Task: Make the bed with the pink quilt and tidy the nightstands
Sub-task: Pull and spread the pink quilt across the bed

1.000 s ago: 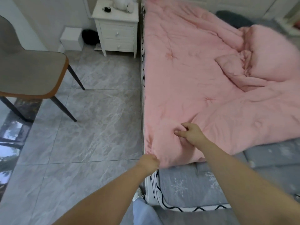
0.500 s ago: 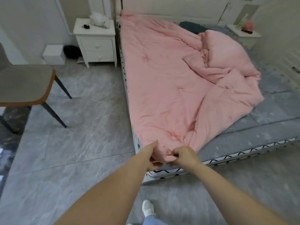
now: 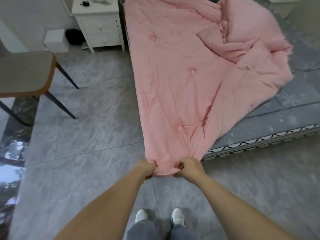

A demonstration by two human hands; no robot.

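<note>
The pink quilt [image 3: 176, 80] lies along the left side of the bed and is stretched taut down past the bed's foot corner. My left hand [image 3: 145, 168] and my right hand [image 3: 188, 166] both grip its near corner, side by side, held over the floor. The quilt's right part is bunched in folds [image 3: 242, 37] on the grey mattress [image 3: 270, 122]. A white nightstand [image 3: 98, 26] stands left of the bed's head, with a small dark object [image 3: 84, 3] and a white thing on top.
A grey chair [image 3: 24, 73] with dark legs stands on the tiled floor at left. A white box [image 3: 55, 40] and a dark object [image 3: 74, 36] sit beside the nightstand. My white shoes [image 3: 159, 215] are on the floor below my hands.
I have stepped back from the bed. Both hands have drawn the quilt corner past the foot edge, pulling the left side straight and taut; the right hand moved onto the corner beside the left.
</note>
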